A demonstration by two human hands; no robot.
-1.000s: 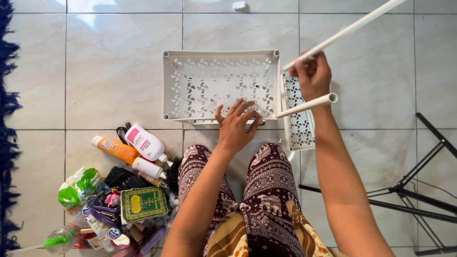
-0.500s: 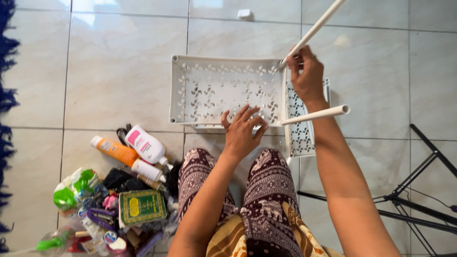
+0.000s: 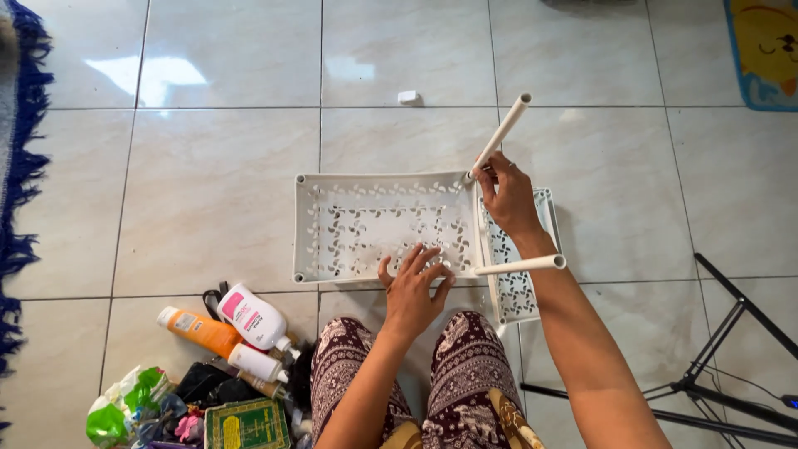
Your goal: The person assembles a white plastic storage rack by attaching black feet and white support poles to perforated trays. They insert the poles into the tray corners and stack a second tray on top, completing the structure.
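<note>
Lotion bottles [image 3: 241, 320] and clutter at lower left, fringed blue rug [image 3: 21, 166], black tripod [image 3: 731, 366].

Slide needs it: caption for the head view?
Right hand holds white pole at tray corner; left hand steadies it.

A perforated tray [image 3: 366, 229] is laid flat on the tiled floor [image 3: 208, 191], with a second tray [image 3: 519, 278] set against its right end. Two tubes [image 3: 497, 140] are seated in the right corners. Bottles [image 3: 241, 320] are piled left of the knees.
</note>
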